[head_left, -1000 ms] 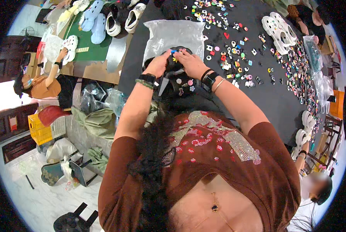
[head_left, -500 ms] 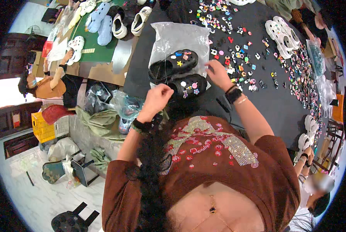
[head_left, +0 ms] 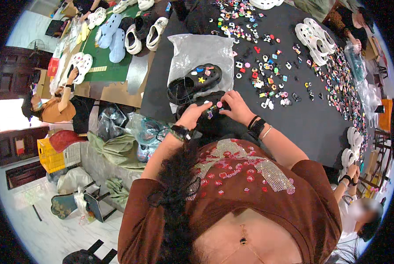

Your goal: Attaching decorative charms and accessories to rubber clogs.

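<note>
Two black clogs lie on a clear plastic bag (head_left: 200,48) on the dark table. My left hand (head_left: 193,116) rests on the side of the near clog (head_left: 211,97), its thumb and fingers closed on it. My right hand (head_left: 238,109) curls its fingers over the same clog's toe, beside a few small colourful charms (head_left: 210,112). Both hands partly cover this shoe, and what lies under the fingertips is hidden. Just beyond it the far clog (head_left: 177,90) carries several charms on its toe, among them a yellow star charm (head_left: 201,80).
Loose charms (head_left: 267,70) are scattered over the table (head_left: 289,132) to the right. White clogs (head_left: 316,42) stand at the far right, more white clogs (head_left: 352,147) near a co-worker's hands. Across at left, another person handles white clogs (head_left: 80,70) by a green mat (head_left: 91,61).
Both hands have come down onto the near clog; they were apart at its two sides before. The right hand moved left and toward me. The clogs appear slightly shifted in view.
</note>
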`<state>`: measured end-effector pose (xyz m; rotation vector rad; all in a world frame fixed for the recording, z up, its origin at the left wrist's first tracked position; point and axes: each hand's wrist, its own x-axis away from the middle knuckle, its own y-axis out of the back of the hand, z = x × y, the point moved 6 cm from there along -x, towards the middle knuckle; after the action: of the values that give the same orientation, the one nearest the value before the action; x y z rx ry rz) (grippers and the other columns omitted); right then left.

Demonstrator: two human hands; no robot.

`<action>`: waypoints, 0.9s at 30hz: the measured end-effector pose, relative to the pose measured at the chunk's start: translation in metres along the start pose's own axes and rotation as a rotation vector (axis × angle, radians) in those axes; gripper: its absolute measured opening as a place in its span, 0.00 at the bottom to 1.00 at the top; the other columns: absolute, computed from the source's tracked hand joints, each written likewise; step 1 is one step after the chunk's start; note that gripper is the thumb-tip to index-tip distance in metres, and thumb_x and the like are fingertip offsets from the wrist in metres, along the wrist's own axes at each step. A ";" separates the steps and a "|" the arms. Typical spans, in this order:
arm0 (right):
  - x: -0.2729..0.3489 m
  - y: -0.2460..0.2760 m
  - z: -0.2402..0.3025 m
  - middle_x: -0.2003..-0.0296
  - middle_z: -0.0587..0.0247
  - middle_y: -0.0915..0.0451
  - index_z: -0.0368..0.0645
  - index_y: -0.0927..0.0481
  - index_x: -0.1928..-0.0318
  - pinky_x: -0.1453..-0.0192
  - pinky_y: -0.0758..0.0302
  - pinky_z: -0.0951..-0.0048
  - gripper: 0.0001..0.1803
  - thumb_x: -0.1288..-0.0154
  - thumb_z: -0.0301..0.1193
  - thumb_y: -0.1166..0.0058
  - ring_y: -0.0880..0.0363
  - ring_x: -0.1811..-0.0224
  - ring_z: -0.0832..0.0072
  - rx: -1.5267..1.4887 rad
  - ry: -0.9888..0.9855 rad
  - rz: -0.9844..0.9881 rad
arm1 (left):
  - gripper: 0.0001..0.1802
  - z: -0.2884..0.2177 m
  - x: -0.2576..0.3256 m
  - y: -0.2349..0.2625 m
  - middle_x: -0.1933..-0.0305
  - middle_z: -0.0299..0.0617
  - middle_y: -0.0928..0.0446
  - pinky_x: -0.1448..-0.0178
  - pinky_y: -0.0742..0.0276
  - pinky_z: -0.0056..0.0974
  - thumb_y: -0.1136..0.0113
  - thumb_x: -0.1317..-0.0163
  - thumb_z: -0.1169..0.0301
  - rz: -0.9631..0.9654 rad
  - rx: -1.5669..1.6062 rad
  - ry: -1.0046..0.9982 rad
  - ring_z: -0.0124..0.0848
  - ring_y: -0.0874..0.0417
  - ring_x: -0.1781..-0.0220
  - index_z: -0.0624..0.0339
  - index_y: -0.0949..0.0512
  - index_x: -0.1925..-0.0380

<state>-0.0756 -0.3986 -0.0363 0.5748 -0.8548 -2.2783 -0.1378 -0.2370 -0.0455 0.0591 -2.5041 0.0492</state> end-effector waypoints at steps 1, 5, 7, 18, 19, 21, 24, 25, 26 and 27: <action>0.000 0.001 0.000 0.58 0.54 0.31 0.42 0.29 0.61 0.48 0.33 0.61 0.22 0.57 0.30 0.34 0.33 0.52 0.56 0.004 -0.011 0.004 | 0.15 -0.003 -0.003 -0.001 0.66 0.40 0.20 0.65 0.26 0.33 0.39 0.43 0.65 0.006 -0.001 0.002 0.28 0.19 0.66 0.68 0.23 0.65; -0.007 0.003 -0.005 0.58 0.55 0.31 0.42 0.29 0.61 0.47 0.33 0.61 0.21 0.57 0.30 0.34 0.33 0.53 0.56 0.012 -0.018 -0.034 | 0.13 0.034 -0.042 -0.003 0.63 0.43 0.20 0.63 0.23 0.34 0.41 0.43 0.69 0.160 0.479 0.192 0.32 0.18 0.64 0.70 0.23 0.63; -0.007 0.010 -0.013 0.57 0.55 0.31 0.42 0.28 0.61 0.46 0.34 0.61 0.21 0.56 0.29 0.35 0.33 0.52 0.56 0.007 -0.006 -0.138 | 0.12 0.028 -0.046 -0.017 0.65 0.41 0.20 0.61 0.22 0.35 0.47 0.38 0.69 0.234 0.664 0.239 0.32 0.18 0.65 0.65 0.26 0.57; -0.014 0.011 -0.026 0.53 0.57 0.30 0.43 0.27 0.59 0.44 0.35 0.62 0.25 0.61 0.29 0.32 0.34 0.48 0.57 0.009 -0.034 -0.148 | 0.11 0.030 -0.067 -0.020 0.61 0.40 0.22 0.56 0.22 0.37 0.51 0.35 0.69 0.158 0.712 0.148 0.31 0.20 0.62 0.64 0.26 0.57; -0.014 0.010 -0.027 0.53 0.57 0.30 0.43 0.27 0.59 0.44 0.35 0.62 0.25 0.61 0.29 0.32 0.34 0.48 0.57 0.010 -0.036 -0.149 | 0.11 0.028 -0.066 -0.021 0.61 0.40 0.22 0.56 0.22 0.37 0.50 0.35 0.69 0.156 0.717 0.144 0.31 0.19 0.62 0.64 0.26 0.57; -0.014 0.010 -0.030 0.54 0.58 0.30 0.43 0.27 0.60 0.44 0.35 0.62 0.24 0.61 0.28 0.32 0.34 0.48 0.57 -0.027 -0.069 -0.162 | 0.11 0.025 -0.064 -0.021 0.62 0.40 0.22 0.57 0.21 0.37 0.50 0.35 0.69 0.141 0.710 0.155 0.32 0.19 0.62 0.64 0.26 0.57; -0.016 0.010 -0.030 0.53 0.56 0.29 0.41 0.26 0.61 0.44 0.35 0.62 0.20 0.58 0.28 0.34 0.34 0.48 0.57 -0.015 -0.066 -0.171 | 0.11 0.026 -0.068 -0.018 0.62 0.41 0.21 0.58 0.21 0.38 0.49 0.36 0.69 0.123 0.705 0.168 0.32 0.19 0.63 0.65 0.25 0.58; -0.017 0.009 -0.030 0.53 0.56 0.29 0.41 0.26 0.61 0.44 0.35 0.62 0.20 0.58 0.28 0.34 0.34 0.48 0.57 -0.014 -0.063 -0.171 | 0.11 0.027 -0.070 -0.017 0.63 0.41 0.21 0.58 0.21 0.39 0.49 0.36 0.69 0.123 0.705 0.172 0.32 0.19 0.63 0.65 0.25 0.59; -0.018 0.008 -0.028 0.53 0.56 0.29 0.41 0.26 0.61 0.44 0.34 0.62 0.19 0.56 0.27 0.36 0.33 0.48 0.57 -0.003 -0.049 -0.175 | 0.11 0.029 -0.072 -0.015 0.63 0.41 0.21 0.58 0.21 0.39 0.49 0.36 0.69 0.123 0.706 0.169 0.32 0.19 0.63 0.65 0.25 0.59; -0.018 0.007 -0.027 0.53 0.55 0.28 0.40 0.25 0.62 0.44 0.34 0.62 0.17 0.54 0.27 0.37 0.33 0.49 0.56 0.007 -0.038 -0.180 | 0.11 0.028 -0.072 -0.015 0.63 0.41 0.21 0.58 0.21 0.39 0.49 0.36 0.69 0.115 0.719 0.167 0.33 0.19 0.64 0.66 0.25 0.59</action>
<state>-0.0436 -0.4020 -0.0471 0.6359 -0.8604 -2.4559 -0.0960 -0.2514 -0.1103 0.1959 -2.1995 0.9542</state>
